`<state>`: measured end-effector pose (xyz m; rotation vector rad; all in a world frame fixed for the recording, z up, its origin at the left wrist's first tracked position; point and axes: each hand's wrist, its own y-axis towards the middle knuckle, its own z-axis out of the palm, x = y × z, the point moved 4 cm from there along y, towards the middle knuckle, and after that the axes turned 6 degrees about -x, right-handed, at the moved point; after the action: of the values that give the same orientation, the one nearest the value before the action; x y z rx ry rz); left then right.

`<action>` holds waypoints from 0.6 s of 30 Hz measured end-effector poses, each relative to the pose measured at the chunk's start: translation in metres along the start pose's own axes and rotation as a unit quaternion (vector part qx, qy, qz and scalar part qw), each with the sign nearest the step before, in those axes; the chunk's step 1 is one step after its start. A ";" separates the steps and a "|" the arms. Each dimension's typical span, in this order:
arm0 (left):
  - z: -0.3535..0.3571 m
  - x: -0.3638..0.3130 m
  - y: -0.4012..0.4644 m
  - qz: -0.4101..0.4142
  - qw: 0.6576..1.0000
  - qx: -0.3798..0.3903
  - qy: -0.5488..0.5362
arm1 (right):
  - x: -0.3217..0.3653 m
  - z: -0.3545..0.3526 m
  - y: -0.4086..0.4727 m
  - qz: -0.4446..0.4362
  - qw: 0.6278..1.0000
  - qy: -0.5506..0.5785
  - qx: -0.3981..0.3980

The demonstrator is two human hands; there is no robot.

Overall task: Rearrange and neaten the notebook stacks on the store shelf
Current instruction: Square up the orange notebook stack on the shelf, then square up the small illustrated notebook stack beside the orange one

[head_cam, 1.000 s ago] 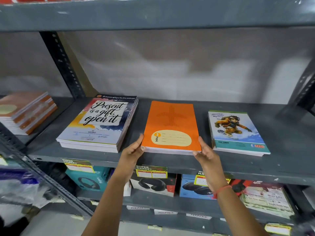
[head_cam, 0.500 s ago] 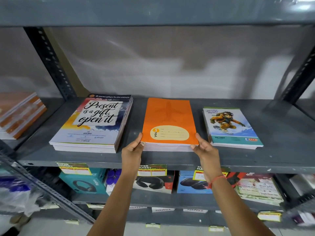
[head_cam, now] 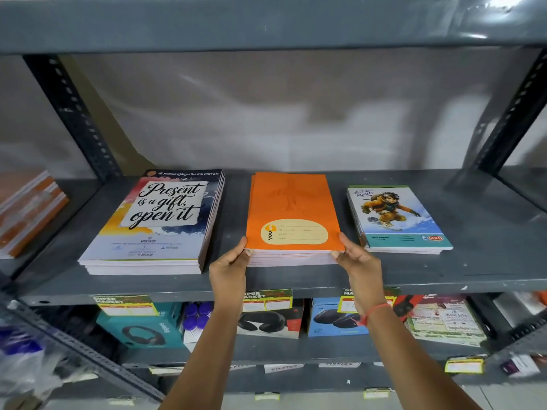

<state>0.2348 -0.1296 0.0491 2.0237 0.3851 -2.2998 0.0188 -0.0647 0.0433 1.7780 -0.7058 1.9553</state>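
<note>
Three notebook stacks lie side by side on the grey metal shelf (head_cam: 488, 261). The middle one is an orange notebook stack (head_cam: 291, 202) with a cream label. My left hand (head_cam: 229, 266) grips its near left corner and my right hand (head_cam: 359, 261) grips its near right corner, thumbs on top. To its left lies a larger stack with "Present is a gift, open it" on the cover (head_cam: 157, 220). On the right sits a smaller stack with a cartoon snowboarder cover (head_cam: 396, 220). The orange stack lies straight, apart from both neighbours.
Another orange and white notebook stack (head_cam: 26, 211) sits on the neighbouring shelf at far left. Slotted uprights (head_cam: 74, 113) stand at both back corners. The shelf below holds boxed headphones (head_cam: 142, 329), mouse boxes and price tags. An upper shelf (head_cam: 266, 22) hangs overhead.
My hands have stayed on the orange stack's near corners, and the stack has squared up a little against the shelf. The camera has shifted slightly.
</note>
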 end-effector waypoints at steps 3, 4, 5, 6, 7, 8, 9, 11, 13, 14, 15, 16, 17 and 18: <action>-0.002 0.005 0.003 -0.005 1.000 -0.018 0.000 | 0.001 0.002 -0.005 0.002 1.000 -0.006 -0.012; -0.001 0.005 0.003 -0.009 1.000 -0.019 -0.003 | 0.003 0.002 -0.006 0.002 1.000 -0.007 -0.017; -0.001 0.005 0.004 -0.010 1.000 -0.021 -0.005 | 0.004 0.002 -0.007 0.005 1.000 -0.008 -0.021; -0.001 0.004 0.004 -0.009 1.000 -0.021 -0.004 | 0.005 0.002 -0.006 0.004 1.000 -0.008 -0.019; 0.000 0.003 0.002 -0.006 1.000 -0.022 -0.003 | 0.005 0.001 -0.005 0.004 1.000 -0.008 -0.009; -0.001 0.002 -0.001 0.002 1.000 -0.028 0.002 | 0.005 0.001 -0.006 0.005 1.000 -0.009 0.007; 0.002 0.001 -0.005 0.023 0.998 -0.045 0.023 | 0.007 -0.003 -0.006 0.002 1.000 -0.010 0.022; 0.006 -0.004 -0.018 0.120 0.981 -0.096 0.120 | 0.009 -0.014 -0.006 -0.018 0.999 -0.020 0.021; 0.031 -0.012 -0.042 0.279 0.941 -0.088 0.170 | 0.018 -0.045 -0.003 -0.089 0.994 -0.036 -0.056; 0.050 -0.013 -0.056 0.335 0.924 -0.053 0.173 | 0.024 -0.065 0.001 -0.120 0.986 -0.047 -0.103; 0.071 -0.010 -0.069 0.365 0.915 -0.006 0.169 | 0.028 -0.086 0.006 -0.146 0.977 -0.050 -0.149; 0.092 -0.005 -0.080 0.368 0.916 0.047 0.155 | 0.032 -0.105 0.008 -0.169 0.967 -0.029 -0.188; 0.114 0.000 -0.092 0.340 0.926 0.092 0.136 | 0.034 -0.125 0.013 -0.178 0.959 0.005 -0.221; 0.133 0.007 -0.100 0.286 0.943 0.131 0.113 | 0.035 -0.141 0.019 -0.173 0.952 0.029 -0.250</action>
<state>0.0845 -0.0611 0.0720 2.1411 -0.4738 -1.8408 -0.1077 0.0055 0.0672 1.4142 -0.7306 1.4322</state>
